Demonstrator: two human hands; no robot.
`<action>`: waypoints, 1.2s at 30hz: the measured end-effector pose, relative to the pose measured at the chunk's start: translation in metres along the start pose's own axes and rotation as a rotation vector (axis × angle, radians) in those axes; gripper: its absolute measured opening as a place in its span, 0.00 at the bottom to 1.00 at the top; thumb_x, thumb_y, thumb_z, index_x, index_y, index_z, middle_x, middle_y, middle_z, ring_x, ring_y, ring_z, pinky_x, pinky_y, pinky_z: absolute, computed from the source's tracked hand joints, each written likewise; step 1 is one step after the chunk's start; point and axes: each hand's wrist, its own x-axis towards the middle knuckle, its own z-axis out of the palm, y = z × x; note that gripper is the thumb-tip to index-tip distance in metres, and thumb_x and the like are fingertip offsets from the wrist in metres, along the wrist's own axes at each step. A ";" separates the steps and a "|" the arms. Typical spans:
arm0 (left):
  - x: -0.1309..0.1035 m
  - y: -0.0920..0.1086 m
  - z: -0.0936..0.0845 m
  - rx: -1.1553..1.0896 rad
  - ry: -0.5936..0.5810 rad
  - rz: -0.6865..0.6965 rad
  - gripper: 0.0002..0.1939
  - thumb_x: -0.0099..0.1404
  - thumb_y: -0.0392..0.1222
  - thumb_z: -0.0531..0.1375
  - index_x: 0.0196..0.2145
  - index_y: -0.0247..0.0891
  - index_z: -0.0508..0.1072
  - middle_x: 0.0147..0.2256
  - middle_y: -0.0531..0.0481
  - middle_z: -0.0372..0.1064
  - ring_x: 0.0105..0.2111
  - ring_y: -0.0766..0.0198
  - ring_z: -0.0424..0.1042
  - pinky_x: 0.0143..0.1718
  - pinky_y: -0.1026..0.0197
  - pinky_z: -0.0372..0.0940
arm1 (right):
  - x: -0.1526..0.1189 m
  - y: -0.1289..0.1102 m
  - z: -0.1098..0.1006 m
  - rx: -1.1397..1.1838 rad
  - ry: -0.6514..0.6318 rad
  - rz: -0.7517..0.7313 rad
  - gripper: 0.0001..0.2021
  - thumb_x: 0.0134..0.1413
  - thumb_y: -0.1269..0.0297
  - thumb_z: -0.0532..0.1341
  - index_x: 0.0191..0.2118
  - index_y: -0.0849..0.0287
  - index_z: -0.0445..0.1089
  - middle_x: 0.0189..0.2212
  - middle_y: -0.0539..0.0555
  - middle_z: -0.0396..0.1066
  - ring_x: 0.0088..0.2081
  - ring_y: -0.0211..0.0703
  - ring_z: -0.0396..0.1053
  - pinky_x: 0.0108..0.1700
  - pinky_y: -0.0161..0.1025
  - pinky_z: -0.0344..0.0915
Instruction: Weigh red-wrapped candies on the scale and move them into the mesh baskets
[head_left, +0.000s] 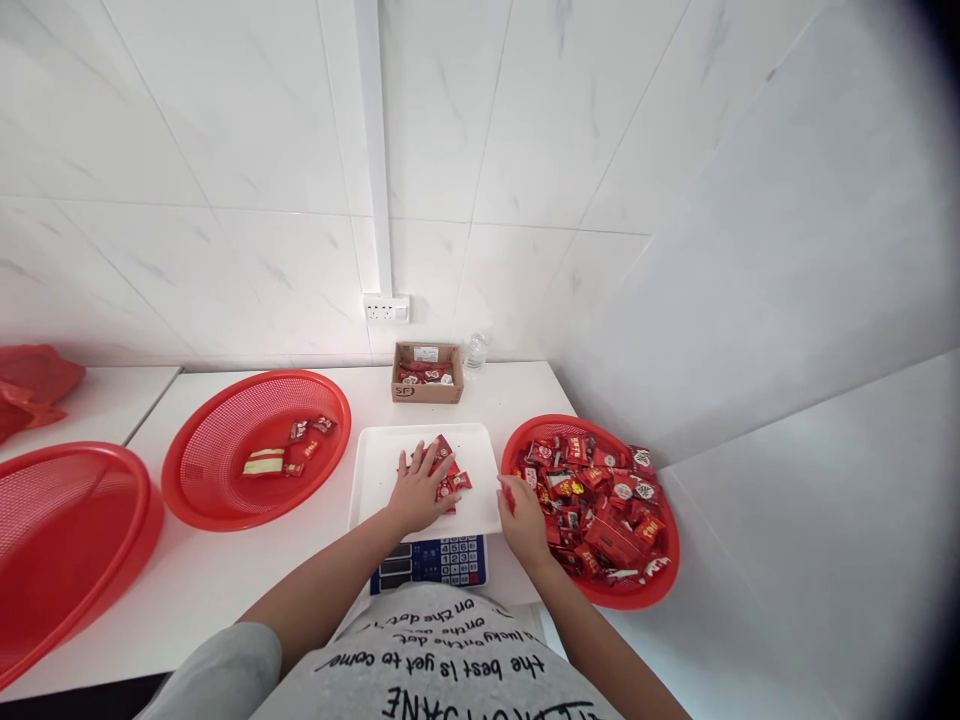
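Note:
Several small red packets (460, 481) lie on the white tray (375, 470) of a scale, whose blue keypad (463, 560) shows just below. My left hand (418, 494) rests over those packets with its fingers spread. At the tray's right edge is my right hand (523, 518), its fingers curled round a red packet (505, 492). Close to the right of that hand stands a red basket (670, 520) full of red packets.
A small cardboard box (427, 393) with red packets stands behind the tray, beside a clear plastic cup (476, 350). To the left are a red basket (217, 430) holding a few packets, another red basket (142, 490) and a red bag (37, 385).

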 end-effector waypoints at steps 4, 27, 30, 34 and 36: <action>0.012 0.004 0.007 0.002 -0.052 -0.045 0.33 0.61 0.63 0.46 0.61 0.51 0.51 0.65 0.48 0.36 0.63 0.44 0.35 0.57 0.34 0.35 | -0.016 0.023 -0.004 -0.071 0.071 0.018 0.15 0.55 0.62 0.51 0.45 0.59 0.67 0.44 0.60 0.67 0.48 0.48 0.62 0.52 0.49 0.59; -0.073 -0.092 -0.024 0.050 0.191 -0.408 0.27 0.67 0.52 0.44 0.60 0.36 0.54 0.62 0.38 0.45 0.62 0.49 0.41 0.59 0.40 0.40 | -0.026 0.038 0.002 -0.088 -0.010 0.095 0.17 0.54 0.58 0.50 0.45 0.60 0.66 0.45 0.61 0.66 0.48 0.49 0.62 0.52 0.49 0.59; -0.102 -0.102 -0.027 0.009 0.195 -0.396 0.28 0.67 0.52 0.44 0.60 0.36 0.54 0.62 0.37 0.45 0.62 0.51 0.42 0.59 0.43 0.44 | -0.026 0.037 0.001 -0.089 -0.018 0.090 0.17 0.54 0.58 0.50 0.45 0.61 0.66 0.45 0.62 0.67 0.48 0.49 0.62 0.52 0.49 0.58; -0.125 -0.088 -0.026 -0.104 0.158 -0.357 0.27 0.67 0.53 0.44 0.60 0.39 0.52 0.63 0.41 0.43 0.62 0.54 0.43 0.58 0.46 0.49 | -0.025 0.037 0.001 -0.083 -0.027 0.101 0.17 0.54 0.58 0.50 0.45 0.60 0.66 0.44 0.61 0.67 0.48 0.49 0.63 0.51 0.48 0.59; -0.129 -0.078 -0.026 -0.171 0.134 -0.371 0.28 0.67 0.53 0.44 0.60 0.39 0.52 0.63 0.42 0.44 0.62 0.55 0.43 0.59 0.47 0.49 | -0.026 0.037 0.000 -0.080 -0.023 0.107 0.17 0.54 0.58 0.50 0.45 0.60 0.66 0.44 0.61 0.67 0.47 0.49 0.63 0.51 0.49 0.59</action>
